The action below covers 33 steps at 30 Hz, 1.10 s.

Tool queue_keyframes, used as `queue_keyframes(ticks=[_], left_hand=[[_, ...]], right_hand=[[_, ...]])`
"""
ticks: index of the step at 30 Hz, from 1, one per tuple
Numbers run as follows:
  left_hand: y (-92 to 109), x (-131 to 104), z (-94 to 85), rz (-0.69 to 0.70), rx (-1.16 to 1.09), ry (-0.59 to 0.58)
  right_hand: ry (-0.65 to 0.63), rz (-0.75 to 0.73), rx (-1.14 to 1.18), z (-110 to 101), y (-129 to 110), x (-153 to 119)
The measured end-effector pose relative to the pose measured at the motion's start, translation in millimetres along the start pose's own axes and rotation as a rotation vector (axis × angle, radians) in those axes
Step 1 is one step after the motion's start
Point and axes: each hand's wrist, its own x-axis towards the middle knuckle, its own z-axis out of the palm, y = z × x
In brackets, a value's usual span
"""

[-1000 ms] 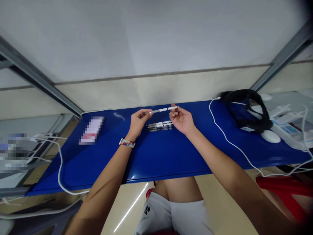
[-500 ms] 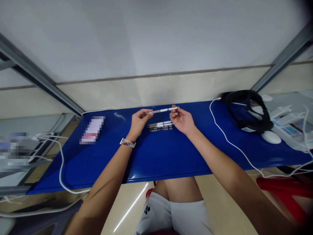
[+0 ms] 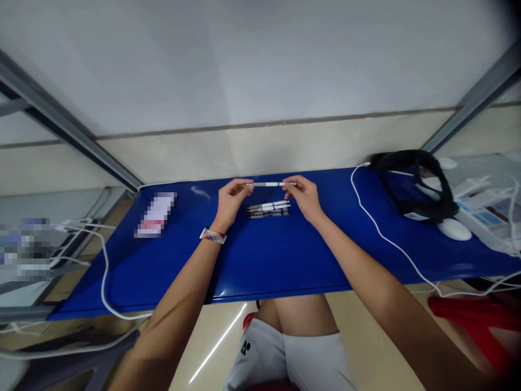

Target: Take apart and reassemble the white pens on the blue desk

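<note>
A white and grey pen (image 3: 268, 184) is held level above the blue table (image 3: 277, 266), between my two hands. My left hand (image 3: 233, 202) pinches its grey end between thumb and fingers. At the white end, my right hand (image 3: 303, 196) grips it with thumb and fingertips. Just below, several similar pens (image 3: 267, 209) lie side by side on the table, roughly parallel to the held one. A woven, colourful band circles my left wrist.
A blurred-out, phone-like object (image 3: 156, 215) lies on the left of the table. At the right are a black headset-like strap (image 3: 415, 187), a white cable (image 3: 380, 233) and a white rounded object (image 3: 455, 229). A pale wall stands behind.
The held pen has turned from slightly slanted to nearly level. My right hand's fingers have closed further over its white end, and that hand has shifted slightly.
</note>
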Motion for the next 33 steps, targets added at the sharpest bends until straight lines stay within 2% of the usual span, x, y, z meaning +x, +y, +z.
queue_keyframes(ticks=[4, 9, 14, 20, 29, 33], left_hand=[[2.8, 0.0, -4.4, -0.011, 0.092, -0.047], [5.6, -2.0, -9.3, 0.104, 0.45, -0.141], [1.5, 0.1, -13.7, 0.172, 0.557, -0.254], [2.0, -1.2, -13.3, 0.144, 0.732, -0.337], [-0.9, -5.1, -10.8, 0.134, 0.777, -0.354], [-1.6, -6.3, -2.6, 0.044, 0.588, -0.236]], right_hand=[[-0.078, -0.179, -0.291, -7.9, 3.0, -1.2], [-0.224, -0.266, -0.627, -17.6, 6.7, 0.3], [-0.271, -0.339, -0.783, -21.1, 14.2, 2.0], [-0.301, -0.384, -0.997, -23.8, 16.4, 4.6], [-0.298, -0.422, -1.034, -24.5, 19.5, 5.3], [-0.224, -0.402, -0.925, -22.0, 18.4, 4.4]])
